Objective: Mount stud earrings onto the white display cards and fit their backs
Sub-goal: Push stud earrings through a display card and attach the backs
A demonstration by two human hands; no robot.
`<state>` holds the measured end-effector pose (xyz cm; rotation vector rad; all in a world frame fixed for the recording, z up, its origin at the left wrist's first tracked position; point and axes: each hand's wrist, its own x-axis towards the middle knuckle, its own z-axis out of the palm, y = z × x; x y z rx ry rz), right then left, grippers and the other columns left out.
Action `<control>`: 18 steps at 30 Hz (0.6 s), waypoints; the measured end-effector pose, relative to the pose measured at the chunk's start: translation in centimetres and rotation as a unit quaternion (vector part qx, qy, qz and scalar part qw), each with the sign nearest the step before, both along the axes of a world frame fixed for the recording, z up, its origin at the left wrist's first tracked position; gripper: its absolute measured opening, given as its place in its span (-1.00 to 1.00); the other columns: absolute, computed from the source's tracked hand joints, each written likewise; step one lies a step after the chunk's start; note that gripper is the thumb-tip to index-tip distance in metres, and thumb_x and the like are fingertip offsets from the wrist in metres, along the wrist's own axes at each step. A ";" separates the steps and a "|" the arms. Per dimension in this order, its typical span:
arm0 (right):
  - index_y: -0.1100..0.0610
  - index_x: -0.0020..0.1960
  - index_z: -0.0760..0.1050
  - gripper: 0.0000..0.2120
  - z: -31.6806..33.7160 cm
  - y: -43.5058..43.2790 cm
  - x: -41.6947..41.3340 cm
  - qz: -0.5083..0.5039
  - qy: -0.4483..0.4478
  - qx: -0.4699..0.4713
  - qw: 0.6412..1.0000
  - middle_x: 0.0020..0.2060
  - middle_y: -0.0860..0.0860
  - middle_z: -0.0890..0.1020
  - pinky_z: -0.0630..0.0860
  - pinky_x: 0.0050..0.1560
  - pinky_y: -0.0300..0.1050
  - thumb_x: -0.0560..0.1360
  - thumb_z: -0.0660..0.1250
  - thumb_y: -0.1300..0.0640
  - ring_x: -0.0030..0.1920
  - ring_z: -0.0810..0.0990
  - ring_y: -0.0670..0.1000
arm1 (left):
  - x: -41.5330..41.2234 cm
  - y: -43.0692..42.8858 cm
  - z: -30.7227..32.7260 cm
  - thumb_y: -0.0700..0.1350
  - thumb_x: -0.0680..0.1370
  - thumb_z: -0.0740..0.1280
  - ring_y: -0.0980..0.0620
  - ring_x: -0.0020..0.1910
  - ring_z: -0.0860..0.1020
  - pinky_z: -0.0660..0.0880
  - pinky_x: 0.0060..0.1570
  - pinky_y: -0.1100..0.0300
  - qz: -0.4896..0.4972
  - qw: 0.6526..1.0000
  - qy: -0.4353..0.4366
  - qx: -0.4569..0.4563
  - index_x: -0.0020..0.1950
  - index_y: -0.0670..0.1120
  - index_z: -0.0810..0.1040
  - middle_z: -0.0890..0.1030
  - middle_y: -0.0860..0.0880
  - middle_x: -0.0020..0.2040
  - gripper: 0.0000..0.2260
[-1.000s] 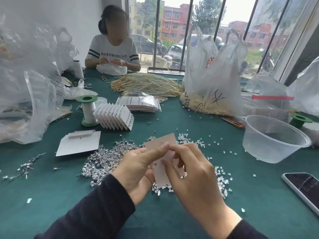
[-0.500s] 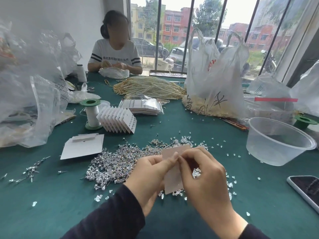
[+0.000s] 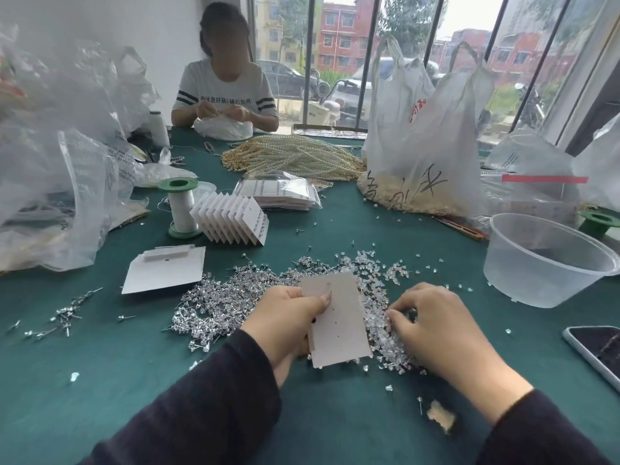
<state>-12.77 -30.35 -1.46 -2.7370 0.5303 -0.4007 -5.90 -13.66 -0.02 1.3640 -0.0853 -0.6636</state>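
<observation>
The left hand grips the card by its edge, freeing the right hand, fingers curled into the backs on the bench (pinching one? cannot tell).

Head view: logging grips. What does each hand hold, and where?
The left hand holds the white rectangular card by its left edge, thumb on its face. The right hand touches the pile of clear plastic backs; a pinch cannot be told.
</observation>
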 end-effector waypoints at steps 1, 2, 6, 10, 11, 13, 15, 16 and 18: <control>0.09 -0.14 0.63 -0.87 0.0 0.1 0.2 -0.003 -0.012 0.002 1.000 -0.14 -0.02 0.58 0.39 -0.05 -0.17 0.46 0.31 0.12 -0.04 0.52 0.03 | 0.0 0.0 0.0 -0.28 0.51 0.28 0.06 -0.45 0.61 0.58 -0.45 0.17 0.001 1.000 0.003 -0.006 -0.21 -0.21 0.53 0.64 -0.06 -0.39 -0.89; 0.10 -0.18 0.62 -0.87 0.1 0.2 0.3 -0.006 -0.017 0.002 1.000 -0.20 -0.02 0.57 0.38 -0.11 -0.17 0.45 0.31 0.15 -0.10 0.52 0.02 | 0.0 0.0 0.1 -0.28 0.52 0.28 0.07 -0.47 0.61 0.58 -0.47 0.18 0.002 1.000 0.002 -0.011 -0.21 -0.20 0.52 0.64 -0.05 -0.41 -0.89; 0.10 -0.25 0.55 -0.88 0.2 -0.1 0.5 -0.001 -0.009 0.004 1.000 -0.27 -0.06 0.51 0.35 -0.16 -0.16 0.44 0.29 0.16 -0.19 0.47 -0.02 | 0.2 0.0 0.3 -0.25 0.53 0.27 0.09 -0.48 0.60 0.57 -0.48 0.21 0.007 1.000 -0.005 -0.015 -0.20 -0.18 0.51 0.64 -0.02 -0.43 -0.89; 0.10 -0.24 0.47 -0.87 0.0 0.2 0.5 0.021 -0.033 0.002 0.999 -0.27 -0.04 0.49 0.36 -0.09 -0.10 0.49 0.27 0.16 -0.18 0.47 0.02 | 0.4 0.1 0.3 -0.23 0.54 0.26 0.08 -0.44 0.60 0.56 -0.40 0.18 0.016 1.000 -0.013 -0.006 -0.17 -0.16 0.49 0.62 -0.07 -0.30 -0.91; 0.11 -0.23 0.45 -0.87 0.0 0.3 0.5 0.020 -0.049 0.006 0.999 -0.28 -0.03 0.49 0.34 -0.12 -0.10 0.50 0.26 0.17 -0.20 0.47 0.03 | 0.4 0.2 0.3 -0.22 0.54 0.26 0.09 -0.43 0.60 0.56 -0.37 0.17 0.014 1.000 -0.018 -0.002 -0.17 -0.15 0.50 0.62 -0.06 -0.30 -0.90; 0.14 -0.20 0.43 -0.88 0.3 0.2 0.4 0.009 -0.091 0.024 0.996 -0.32 0.00 0.52 0.36 -0.18 -0.07 0.51 0.25 0.20 -0.24 0.49 0.06 | 0.4 0.3 0.2 -0.21 0.53 0.28 0.09 -0.43 0.60 0.55 -0.36 0.16 0.008 1.000 -0.028 0.005 -0.18 -0.13 0.51 0.63 -0.03 -0.32 -0.90; 0.15 -0.19 0.44 -0.90 0.6 0.1 0.3 -0.005 -0.135 0.047 0.990 -0.37 0.01 0.56 0.36 -0.25 -0.09 0.51 0.26 0.22 -0.30 0.52 0.03 | 0.5 0.3 0.2 -0.21 0.52 0.30 0.09 -0.43 0.61 0.55 -0.38 0.16 0.007 0.999 -0.037 0.010 -0.17 -0.15 0.52 0.63 -0.02 -0.35 -0.92; 0.14 -0.20 0.45 -0.90 0.7 0.1 0.2 -0.007 -0.151 0.054 0.987 -0.38 -0.01 0.57 0.35 -0.29 -0.17 0.50 0.28 0.23 -0.31 0.52 -0.02 | 0.5 0.3 0.2 -0.21 0.52 0.30 0.08 -0.43 0.61 0.55 -0.37 0.14 0.008 0.999 -0.045 0.015 -0.17 -0.17 0.52 0.64 -0.02 -0.35 -0.93; 0.11 -0.24 0.47 -0.88 0.8 0.2 0.1 -0.009 -0.168 0.068 0.983 -0.41 -0.05 0.56 0.36 -0.31 -0.33 0.46 0.32 0.24 -0.34 0.51 -0.13 | 0.4 0.2 0.1 -0.21 0.52 0.30 0.07 -0.42 0.61 0.56 -0.32 0.12 0.011 0.997 -0.066 0.029 -0.16 -0.19 0.52 0.64 -0.04 -0.33 -0.92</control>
